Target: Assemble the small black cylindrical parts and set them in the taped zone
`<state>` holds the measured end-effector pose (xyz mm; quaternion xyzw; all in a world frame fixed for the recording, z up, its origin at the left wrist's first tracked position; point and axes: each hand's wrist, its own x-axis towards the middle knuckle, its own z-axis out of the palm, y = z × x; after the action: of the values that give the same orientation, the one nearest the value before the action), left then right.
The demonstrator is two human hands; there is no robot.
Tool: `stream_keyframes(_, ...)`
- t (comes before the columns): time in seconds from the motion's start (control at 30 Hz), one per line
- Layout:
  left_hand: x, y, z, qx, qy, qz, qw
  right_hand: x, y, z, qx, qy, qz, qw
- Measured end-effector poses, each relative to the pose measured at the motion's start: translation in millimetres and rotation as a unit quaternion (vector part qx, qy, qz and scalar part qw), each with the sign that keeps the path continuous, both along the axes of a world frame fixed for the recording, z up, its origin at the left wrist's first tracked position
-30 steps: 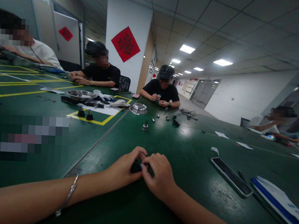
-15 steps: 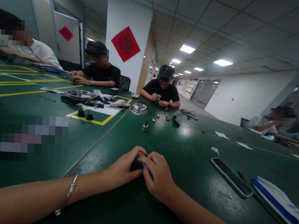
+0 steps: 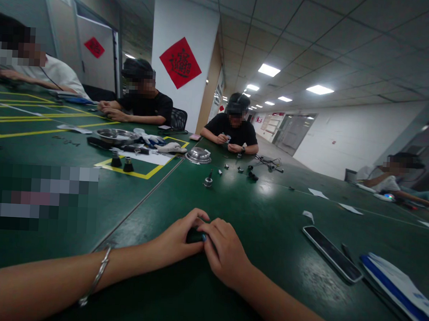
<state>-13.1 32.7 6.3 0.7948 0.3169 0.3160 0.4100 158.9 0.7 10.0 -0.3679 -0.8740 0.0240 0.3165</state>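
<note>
Above the green table, close in front of me, my two hands meet. My left hand, with a silver bangle at the wrist, has curved fingers and its thumb reaching to the other hand. My right hand is closed, its fingers curled over the left fingertips. A tiny blue spot shows at the right fingers; whether it is a nail or a small object I cannot tell. Anything between the fingertips is hidden. Farther off stands a small metal part with an upright stem.
A phone and blue-and-white packet lie right. Ahead are an upturned metal bowl, a metal dish, gloves, two dark brush-like pieces, small black parts and cables. Several people sit around.
My hands have shifted very slightly and stay joined at the fingertips. The things on the table have not moved.
</note>
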Motion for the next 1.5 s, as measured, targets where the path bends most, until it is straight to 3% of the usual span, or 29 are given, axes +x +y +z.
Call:
stream_keyframes(0.53, 1, -2, 5.6, 0.031, 0.021, 0.003, 0.999, 0, 3, -4.2, -0.015, 0.053, 0.005, 0.998)
stream_keyframes(0.8, 2, -1, 7.1, -0.005, -0.002, -0.017, 1.0, 2, 4, -7.5, -0.085, 0.139, 0.002, 0.987)
stream_keyframes(1.1, 1, -1, 7.2, -0.011, -0.005, -0.018, 1.0, 3, 0, 1.0, -0.09, 0.136, 0.054, 0.985)
stream_keyframes(1.5, 2, -1, 6.0, -0.007, -0.014, -0.032, 0.999, 1, 9, -11.8, -0.073, 0.17, -0.011, 0.983)
